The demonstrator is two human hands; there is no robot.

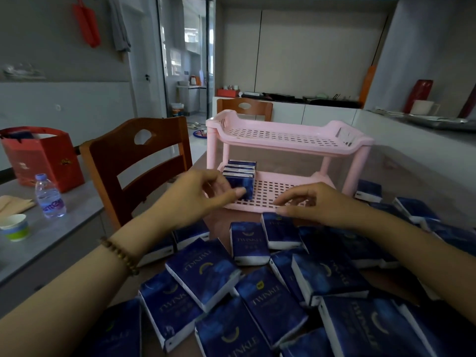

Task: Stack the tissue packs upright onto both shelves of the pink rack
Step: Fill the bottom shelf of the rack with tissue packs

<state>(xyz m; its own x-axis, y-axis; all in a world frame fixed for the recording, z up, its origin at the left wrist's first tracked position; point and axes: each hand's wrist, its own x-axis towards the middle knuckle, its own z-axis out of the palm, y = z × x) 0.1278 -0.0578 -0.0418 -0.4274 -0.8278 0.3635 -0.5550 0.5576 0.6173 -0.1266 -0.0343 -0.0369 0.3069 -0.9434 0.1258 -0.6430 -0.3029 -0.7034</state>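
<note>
A pink two-shelf rack (283, 136) stands on the table ahead of me, its top shelf bare. At the left end of the lower shelf, a few dark blue tissue packs (240, 167) stand upright in a row. My left hand (203, 191) grips the front pack of that row (244, 185), thumb on its near face. My right hand (316, 204) hovers with relaxed, slightly bent fingers over the lower shelf's front edge, holding nothing. Its thumb is just above a flat-lying pack (282, 231). Several loose packs (257, 300) lie scattered between me and the rack.
A wooden chair (139, 161) stands left of the rack and another (244, 108) behind it. On the grey side table (64, 228) at the left are a red gift bag (43, 155), a water bottle (49, 197) and a paper cup (15, 226). More packs lie right of the rack.
</note>
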